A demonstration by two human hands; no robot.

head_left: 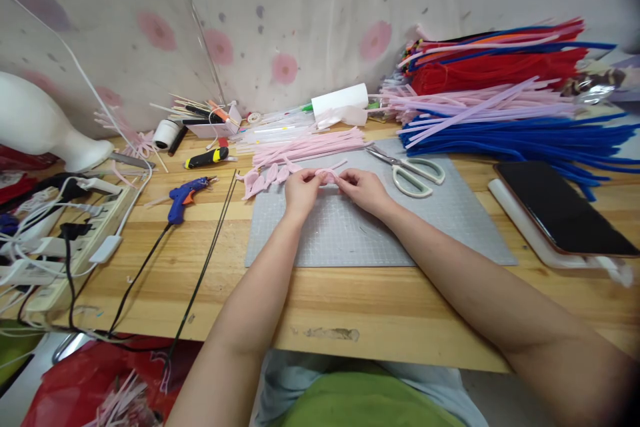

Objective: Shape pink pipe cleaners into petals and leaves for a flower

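Between my two hands, over the grey cutting mat (350, 240), is a pink pipe cleaner (327, 176) bent into a small shape, with one straight end sticking out to the upper right. My left hand (302, 193) pinches its left side and my right hand (364, 189) pinches its right side. Several shaped pink pipe-cleaner pieces (257, 183) lie just left of my left hand. Beyond my hands rests a bundle of straight pink pipe cleaners (310, 145). Scissors (407, 170) with pale green handles lie partly spread to the right of my right hand.
At left are a blue glue gun (184, 200), a yellow-black utility knife (206, 158), a power strip (75, 253) with tangled cables and a white foam head (35, 113). Blue pipe cleaners (505, 140) are heaped at back right, near a phone (565, 207).
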